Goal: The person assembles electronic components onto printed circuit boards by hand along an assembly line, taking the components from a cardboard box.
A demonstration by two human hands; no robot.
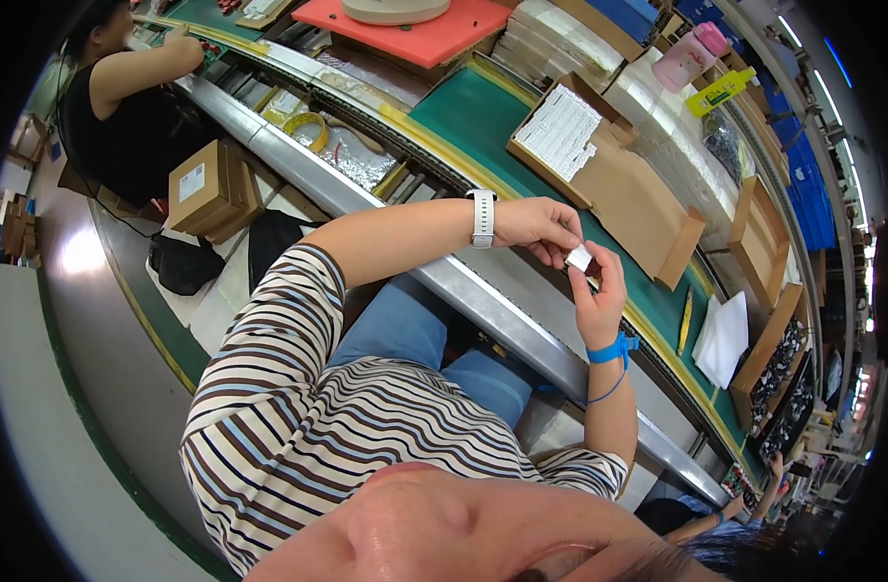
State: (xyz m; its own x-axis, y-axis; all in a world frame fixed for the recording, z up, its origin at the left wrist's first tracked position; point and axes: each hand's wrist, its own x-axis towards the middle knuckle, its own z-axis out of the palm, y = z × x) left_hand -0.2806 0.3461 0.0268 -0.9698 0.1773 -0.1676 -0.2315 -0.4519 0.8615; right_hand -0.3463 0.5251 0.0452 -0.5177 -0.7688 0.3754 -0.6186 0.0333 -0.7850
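Note:
A small white square piece (579, 258), perhaps a label, is held between the fingertips of both hands above the near edge of the workbench. My left hand (541, 228), below a white watch (483, 218), reaches it from the left with thumb and fingers pinched. From the right, my right hand (604, 296) grips it between thumb and forefinger; a blue wrist strap (613, 350) circles that wrist. Something small and dark shows beneath the white piece, too hidden to name. Just beyond the hands, an open cardboard box (623, 189) contains a white printed sheet (558, 131) with a stepped edge.
A metal rail (492, 306) runs along the near side of the green bench (473, 112). To the right lie a yellow cutter-like tool (685, 320), white sheets (721, 339) and a box of dark parts (778, 373). A pink bottle (691, 56) stands beyond. A co-worker (124, 116) sits at far left.

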